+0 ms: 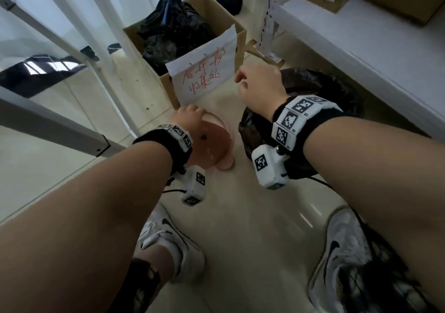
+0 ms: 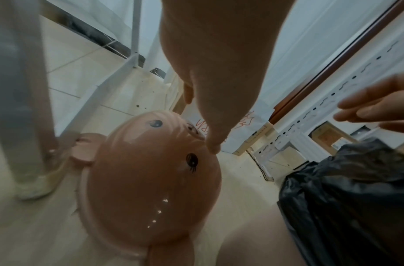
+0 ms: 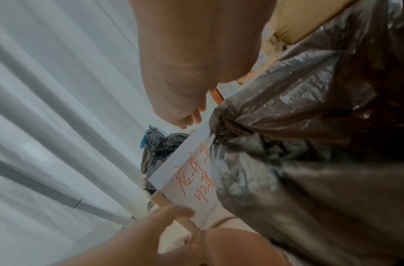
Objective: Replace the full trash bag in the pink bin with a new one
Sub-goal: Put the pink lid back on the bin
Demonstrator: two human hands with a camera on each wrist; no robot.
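Observation:
The pink bin [image 1: 214,144] stands on the floor with its domed pig-face lid [image 2: 151,180] on top. My left hand [image 1: 190,117] grips the lid's far rim; in the left wrist view the left hand [image 2: 201,124] has its thumb on the dome and its fingers behind the edge. A full black trash bag [image 1: 320,88] sits on the floor to the right of the bin, also seen as a crumpled black trash bag [image 2: 344,198] [image 3: 310,144]. My right hand [image 1: 250,83] hovers just above the bag's left side. The right hand [image 2: 367,109] [image 3: 192,117] has loose fingers and holds nothing.
Behind the bin stands a cardboard box [image 1: 209,11] holding tied black bags, with a white paper sign [image 1: 204,76] in red writing on its front. A white shelf unit [image 1: 361,55] runs along the right. White frame legs [image 1: 115,83] stand at left. My shoes [image 1: 168,240] are on the near floor.

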